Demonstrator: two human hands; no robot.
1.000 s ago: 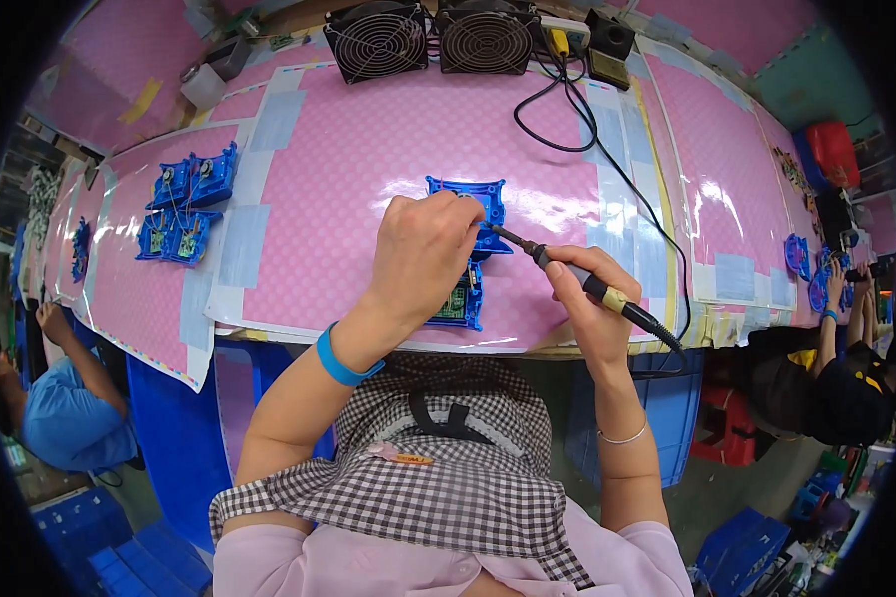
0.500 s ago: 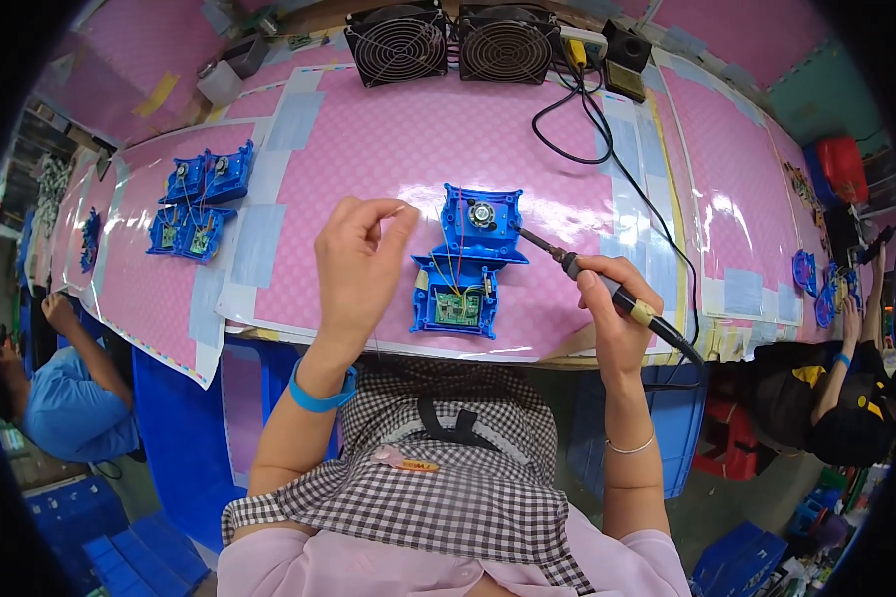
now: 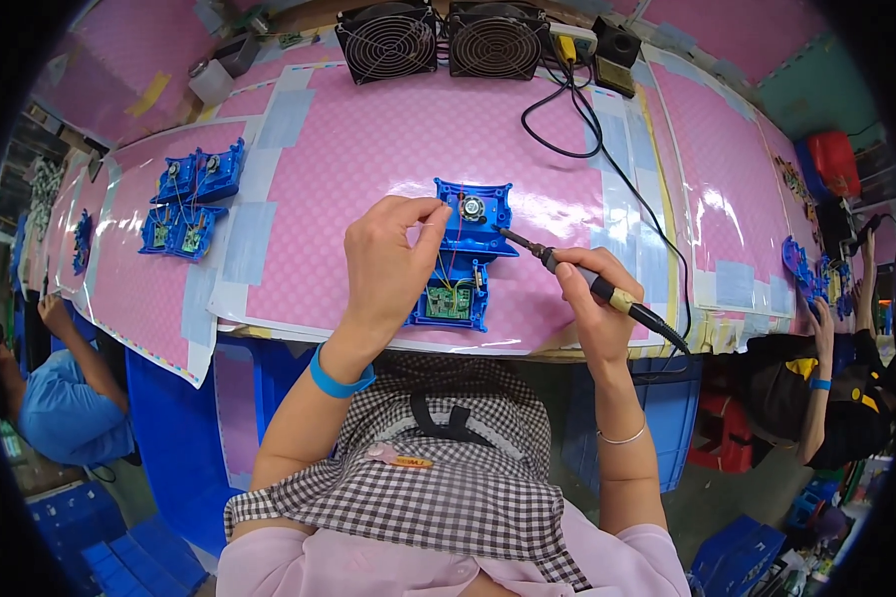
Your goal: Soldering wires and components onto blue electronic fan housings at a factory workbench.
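An opened blue plastic housing (image 3: 490, 240) lies on the pink-covered table in front of me. Its far half carries a small round speaker (image 3: 473, 209); in the near half sits a green circuit board (image 3: 450, 302), and thin coloured wires run between the halves. My right hand (image 3: 595, 316) is closed around a soldering iron (image 3: 607, 287), its tip at the right side of the far half. My left hand (image 3: 386, 264) is pinched over the left edge of the housing, close to the speaker. What its fingertips hold is too fine to make out.
Two black fans (image 3: 388, 46) stand at the table's back, beside a soldering-iron stand (image 3: 615, 62). A black cable (image 3: 657, 204) curves down the right side. More opened blue housings (image 3: 194, 199) lie at left. People work on both sides, one in a blue shirt (image 3: 75, 403).
My left hand has moved right, from beside the housing to over its left edge near the speaker. The soldering iron has shifted slightly left and down. The view has shifted a little.
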